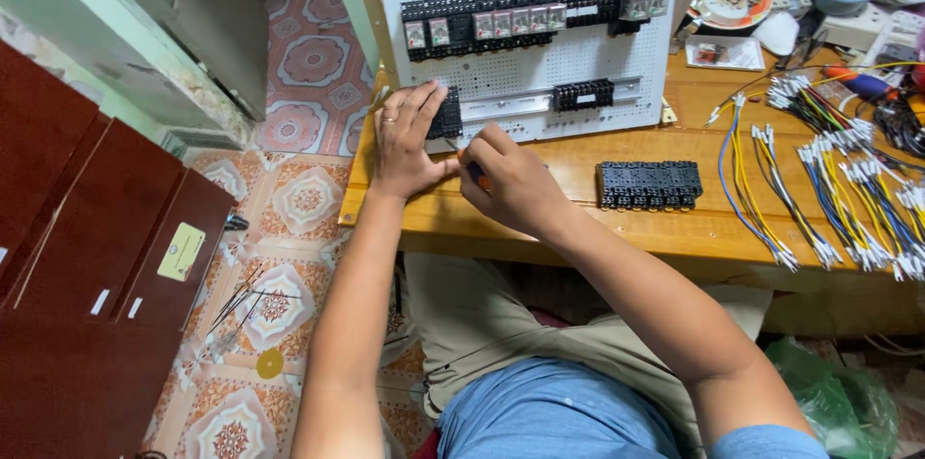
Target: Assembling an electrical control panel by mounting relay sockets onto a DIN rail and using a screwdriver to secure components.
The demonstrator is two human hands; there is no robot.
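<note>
- The left hand (403, 139) lies spread over a small black plastic relay socket block (446, 114) at the lower left of the white perforated mounting board (540, 74); its fingers press on the block, covering most of it, not curled round it.
- The right hand (511, 180) has its grip clenched on an orange-handled tool (476, 173); only a sliver of handle shows, and the tip is hidden between the hands.
- A row of loose black socket blocks (648, 184) lies on the wooden table (578, 218), well apart from the hands.
- Bundles of yellow and blue wires (829, 189) run off the right edge.
</note>
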